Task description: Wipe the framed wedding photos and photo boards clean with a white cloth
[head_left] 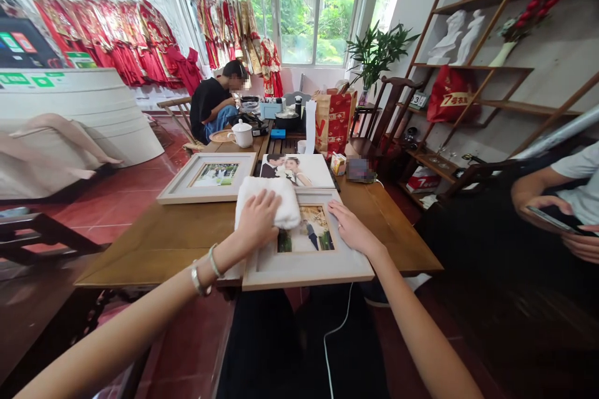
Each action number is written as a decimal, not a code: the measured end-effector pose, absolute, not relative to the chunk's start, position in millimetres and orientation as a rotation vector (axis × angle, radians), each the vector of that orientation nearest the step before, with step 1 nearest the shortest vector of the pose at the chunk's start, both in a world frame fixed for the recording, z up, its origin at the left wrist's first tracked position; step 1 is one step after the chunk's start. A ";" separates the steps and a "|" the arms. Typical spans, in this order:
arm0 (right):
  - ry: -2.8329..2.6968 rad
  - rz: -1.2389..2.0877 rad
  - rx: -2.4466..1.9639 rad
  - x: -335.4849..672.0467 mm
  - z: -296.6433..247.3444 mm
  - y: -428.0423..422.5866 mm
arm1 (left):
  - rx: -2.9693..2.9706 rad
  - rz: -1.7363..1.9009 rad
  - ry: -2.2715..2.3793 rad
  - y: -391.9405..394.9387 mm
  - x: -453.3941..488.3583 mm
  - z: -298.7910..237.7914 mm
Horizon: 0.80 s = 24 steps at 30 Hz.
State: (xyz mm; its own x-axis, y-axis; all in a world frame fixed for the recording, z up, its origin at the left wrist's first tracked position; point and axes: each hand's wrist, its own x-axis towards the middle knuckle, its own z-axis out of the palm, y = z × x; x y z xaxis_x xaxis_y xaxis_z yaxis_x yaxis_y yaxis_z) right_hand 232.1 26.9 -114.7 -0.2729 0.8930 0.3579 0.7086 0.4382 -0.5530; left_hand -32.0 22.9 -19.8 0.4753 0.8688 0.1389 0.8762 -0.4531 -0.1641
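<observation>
Tall windows light the room around us, with a rack of red dresses along the left wall and slanted wooden shelves on the right. Across the red tiled floor stretches a long wooden table; a person sits at its far end, and another person's hand holds a phone at the right edge. On the table lie three pictures: a pale frame to the left, a frameless print beside it, and nearest us the framed photo, jutting over the table's near edge. A folded white towel rests on its upper left part. Our left hand lies flat on the towel, fingers close together, pressing it down. Our right hand lies flat on the frame's right border, fingers stretched out. Two bracelets circle our left wrist.
</observation>
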 end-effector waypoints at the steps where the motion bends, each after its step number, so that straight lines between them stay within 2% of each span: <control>1: -2.057 0.377 -1.332 231.6 -115.3 27.0 | -2.496 -0.082 -1.513 31.9 -31.4 -20.5; 5: -2.055 0.374 -1.330 230.5 -117.3 27.5 | -2.456 -0.163 -1.539 56.6 -30.2 -21.7; 10: -2.018 0.393 -1.369 229.9 -119.8 28.2 | -2.497 -0.065 -1.492 51.1 -29.9 -22.8; 24: -1.993 0.383 -1.364 229.7 -121.1 28.7 | -2.771 0.025 -1.451 -105.4 -53.1 -23.5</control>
State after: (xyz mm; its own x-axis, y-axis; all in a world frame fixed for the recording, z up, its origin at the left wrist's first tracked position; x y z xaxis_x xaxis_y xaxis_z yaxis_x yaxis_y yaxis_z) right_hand 229.7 28.7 -121.1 -0.2170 0.9038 0.3689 0.7028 0.4069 -0.5835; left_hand -53.1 -105.4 -23.5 0.5697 0.8218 -0.0077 0.8216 -0.5698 -0.0195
